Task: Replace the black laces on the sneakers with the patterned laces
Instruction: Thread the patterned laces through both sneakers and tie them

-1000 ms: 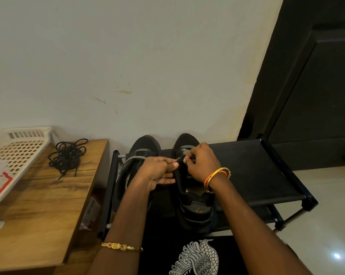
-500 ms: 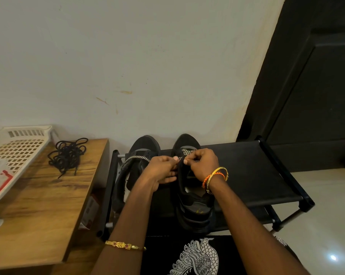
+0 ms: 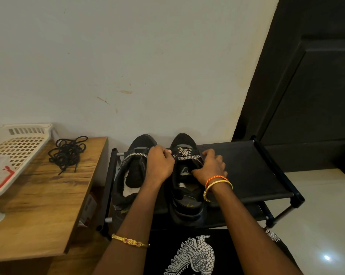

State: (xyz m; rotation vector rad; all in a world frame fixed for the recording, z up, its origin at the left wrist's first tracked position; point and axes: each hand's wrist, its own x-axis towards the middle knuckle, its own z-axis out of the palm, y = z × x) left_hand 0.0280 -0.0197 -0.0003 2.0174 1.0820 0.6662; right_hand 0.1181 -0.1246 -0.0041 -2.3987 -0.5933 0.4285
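Two black sneakers stand side by side on a black shoe rack (image 3: 247, 175), toes to the wall. The right sneaker (image 3: 185, 203) carries a black-and-white patterned lace (image 3: 184, 153) crossed over its front eyelets. My left hand (image 3: 160, 164) pinches one end of that lace at the shoe's left side. My right hand (image 3: 210, 166) grips the other end at the shoe's right side, thumb over the tongue. The left sneaker (image 3: 132, 175) has a patterned lace (image 3: 135, 155) lying across its front. A tangle of black laces (image 3: 67, 151) lies on the wooden table (image 3: 38, 205).
A white perforated plastic tray (image 3: 15, 147) sits at the table's left end, with a white paper or bag in it. The wall runs just behind the shoes. A dark door (image 3: 306, 86) stands at the right, pale floor tiles (image 3: 326, 215) below it.
My hands have drawn apart from the middle of the right sneaker to its two sides, pulling the patterned lace taut and uncovering the crossed lacing.
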